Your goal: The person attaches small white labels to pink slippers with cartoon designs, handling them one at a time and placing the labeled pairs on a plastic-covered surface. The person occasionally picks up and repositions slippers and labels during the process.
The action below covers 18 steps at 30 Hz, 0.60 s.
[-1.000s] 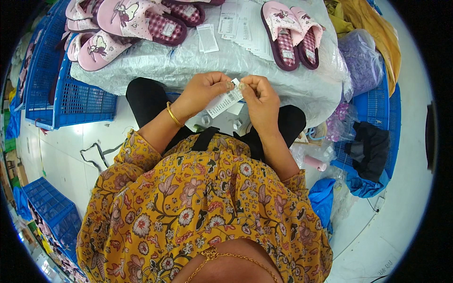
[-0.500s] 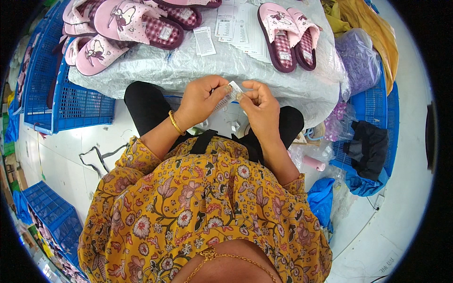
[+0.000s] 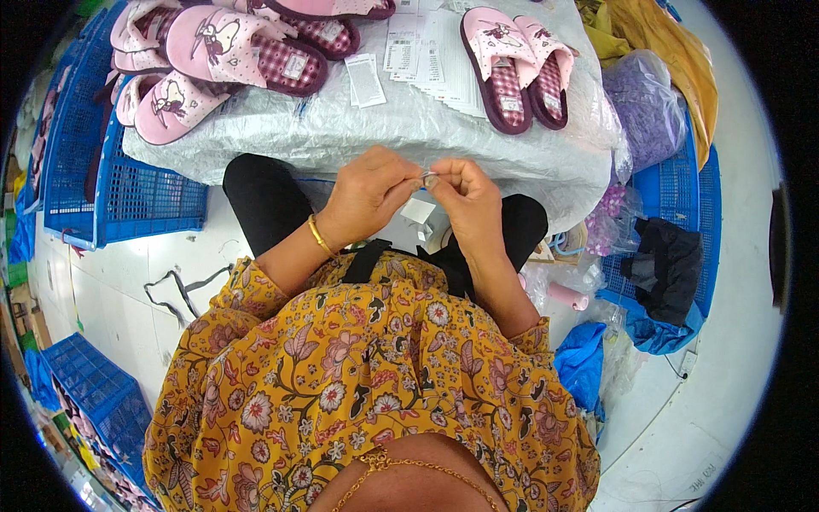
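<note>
My left hand (image 3: 373, 189) and my right hand (image 3: 465, 198) meet at the fingertips just off the near edge of the covered table. Both are closed in a pinch on something small, thin and greyish, too fine to make out. Just below the fingers a small white card (image 3: 417, 210) shows; whether it hangs from them is unclear. Beyond my hands, white printed tags (image 3: 365, 81) lie on the table, with a fanned stack of tags (image 3: 456, 90) beside them. A pair of pink slippers (image 3: 499, 43) with dark red checked insoles stands to their right.
More pink slippers (image 3: 213, 43) are heaped at the table's left. A blue crate (image 3: 149, 200) stands left of the table, another blue crate (image 3: 94, 367) lower left. On the right are a purple bundle in clear plastic (image 3: 648, 102) and a dark cloth (image 3: 665, 269) over a blue crate.
The white tag, earlier held up between both hands, is no longer at the fingertips. My hands have drawn together and slightly lower, and a white card now shows below them.
</note>
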### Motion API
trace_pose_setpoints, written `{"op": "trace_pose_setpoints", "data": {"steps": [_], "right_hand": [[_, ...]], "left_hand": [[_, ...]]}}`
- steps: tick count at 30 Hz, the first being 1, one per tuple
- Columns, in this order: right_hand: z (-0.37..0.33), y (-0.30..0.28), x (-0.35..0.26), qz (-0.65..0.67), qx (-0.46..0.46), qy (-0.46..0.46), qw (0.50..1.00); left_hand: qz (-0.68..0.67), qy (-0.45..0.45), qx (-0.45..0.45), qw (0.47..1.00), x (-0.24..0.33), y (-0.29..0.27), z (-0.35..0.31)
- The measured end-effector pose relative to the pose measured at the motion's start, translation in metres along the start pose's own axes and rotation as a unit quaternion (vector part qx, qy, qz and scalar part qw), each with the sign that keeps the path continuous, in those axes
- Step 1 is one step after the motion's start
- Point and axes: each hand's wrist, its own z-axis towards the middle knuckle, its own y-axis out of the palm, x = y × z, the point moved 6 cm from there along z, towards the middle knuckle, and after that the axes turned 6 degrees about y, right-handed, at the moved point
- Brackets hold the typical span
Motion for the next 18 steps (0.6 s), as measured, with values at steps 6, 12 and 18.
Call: {"op": "trace_pose_setpoints", "data": {"steps": [6,12,18], "right_hand": [[-0.009,0.004,0.002,-0.073,-0.047,-0.013,0.996],[-0.008,0.002,0.01,-0.068,-0.091,-0.007,0.994],[-0.004,-0.01,-0.012,-0.174,-0.059,-0.157,0.97]], "left_hand": [[-0.218,-0.237,-0.148,0.935,-0.033,0.014,-0.009],[-0.114,-0.186,-0.143,0.965,-0.027,0.013,-0.005],[-0.056,-0.159,-0.126,0.978,-0.012,0.007,0.013]]}}
